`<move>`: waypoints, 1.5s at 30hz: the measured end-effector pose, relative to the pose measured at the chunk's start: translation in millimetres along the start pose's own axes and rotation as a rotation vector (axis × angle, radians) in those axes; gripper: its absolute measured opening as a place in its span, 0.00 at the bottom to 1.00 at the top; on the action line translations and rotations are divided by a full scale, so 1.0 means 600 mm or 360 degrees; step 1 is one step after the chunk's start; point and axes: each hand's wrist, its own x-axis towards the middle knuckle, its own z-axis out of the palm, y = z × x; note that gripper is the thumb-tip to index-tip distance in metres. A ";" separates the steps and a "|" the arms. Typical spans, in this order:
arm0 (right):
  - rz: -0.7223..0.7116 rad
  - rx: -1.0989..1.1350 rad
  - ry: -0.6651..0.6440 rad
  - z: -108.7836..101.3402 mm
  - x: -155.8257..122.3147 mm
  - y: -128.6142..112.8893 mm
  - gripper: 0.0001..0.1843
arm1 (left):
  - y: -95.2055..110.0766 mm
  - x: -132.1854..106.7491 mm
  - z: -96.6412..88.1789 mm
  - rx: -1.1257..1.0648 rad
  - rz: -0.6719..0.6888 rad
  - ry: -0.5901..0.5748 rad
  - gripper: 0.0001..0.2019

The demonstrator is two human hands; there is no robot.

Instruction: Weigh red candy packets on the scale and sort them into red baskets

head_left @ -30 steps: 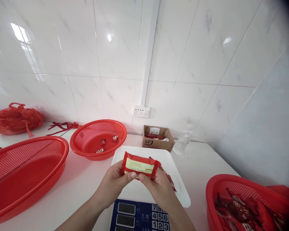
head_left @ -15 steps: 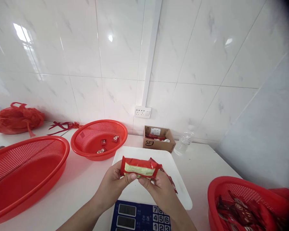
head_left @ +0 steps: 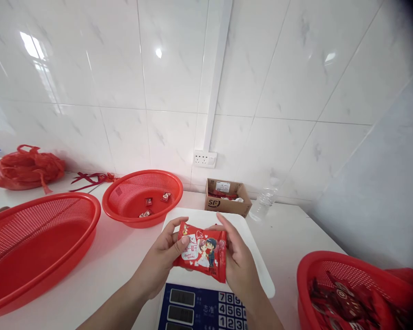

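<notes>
A red snack packet (head_left: pixel 203 252), printed with a cartoon couple and white lettering, is held above the white weighing pan (head_left: pixel 261 270) of a digital scale. My left hand (head_left: pixel 163 256) is closed on the packet's left end, its thumb pressed across the front. At the right end, my right hand (head_left: pixel 242 261) holds more loosely: one finger stretches upward, others pass behind the packet. Below the wrists is the scale's blue panel (head_left: pixel 208 298) with number keys and dark displays. Whatever lies on the pan behind the packet is mostly hidden.
Left stands a large red basket (head_left: pixel 86 238); behind it, a smaller red basket (head_left: pixel 112 220) holds a few small sweets. A full red basket of dark red packets (head_left: pixel 351 302) is at right. Along the wall are a cardboard box (head_left: pixel 227 206), plastic bottle (head_left: pixel 263 201) and red bag (head_left: pixel 29 169).
The packet has been turned, so its printed front shows instead of its pale side. My right thumb has left its lower edge, and the right-hand fingers have opened out somewhat.
</notes>
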 end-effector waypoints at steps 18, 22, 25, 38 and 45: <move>0.0296 0.0052 -0.0181 0.002 0.006 -0.021 0.22 | -0.008 0.000 0.009 0.0270 0.0346 -0.0068 0.11; 0.0182 -0.0246 -0.0149 0.000 0.009 -0.020 0.19 | -0.014 0.001 0.004 0.0279 0.0229 -0.0181 0.13; 0.0133 -0.0334 -0.0170 -0.002 0.009 -0.021 0.19 | -0.014 0.002 0.003 0.0313 0.0181 -0.0204 0.14; 0.0222 -0.0088 -0.0384 0.013 0.003 -0.043 0.18 | -0.012 0.002 0.003 0.0273 0.0366 -0.0022 0.13; 0.0165 -0.0112 -0.0386 0.008 0.004 -0.038 0.14 | -0.015 0.003 0.005 0.0546 0.0285 -0.0230 0.15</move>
